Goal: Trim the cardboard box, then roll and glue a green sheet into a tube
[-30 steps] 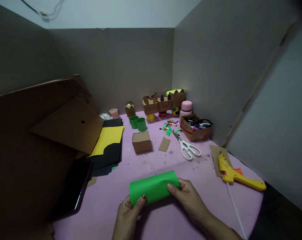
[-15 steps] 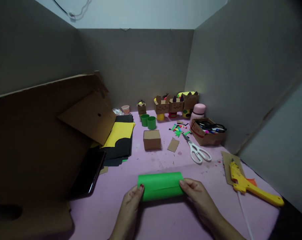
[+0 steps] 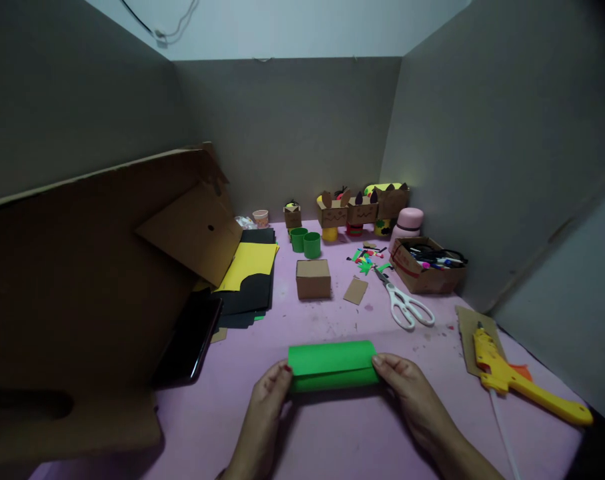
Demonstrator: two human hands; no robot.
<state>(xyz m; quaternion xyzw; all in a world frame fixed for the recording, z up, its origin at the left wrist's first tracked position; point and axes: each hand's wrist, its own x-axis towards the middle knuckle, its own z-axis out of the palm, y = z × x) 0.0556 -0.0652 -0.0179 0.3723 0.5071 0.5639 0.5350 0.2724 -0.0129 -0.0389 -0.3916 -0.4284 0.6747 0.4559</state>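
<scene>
Between my two hands a rolled green paper tube (image 3: 332, 363) lies crosswise, its overlapping edge running along the side facing me. My left hand (image 3: 271, 397) pinches its left end, thumb on top. At the right end, my right hand (image 3: 407, 387) grips it the same way; the fingers behind the paper are hidden. Beyond the tube stands a small closed cardboard box (image 3: 313, 280). A cardboard piece (image 3: 355, 291) lies flat to the right of the box. Two short green paper rings (image 3: 312, 245) stand behind it.
White-handled scissors (image 3: 407, 307) lie right of centre, near paper scraps (image 3: 366, 260). A yellow glue gun (image 3: 522, 383) rests at the right edge, below a box of pens (image 3: 429, 267). Leaning cardboard (image 3: 82, 267), a phone (image 3: 189, 343) and yellow paper (image 3: 247, 267) occupy the left. Cardboard figures (image 3: 362, 210) line the back.
The green tube has turned a little in my hands, so its overlapping edge shows higher and more clearly. The whole view has shifted slightly, with things appearing further right.
</scene>
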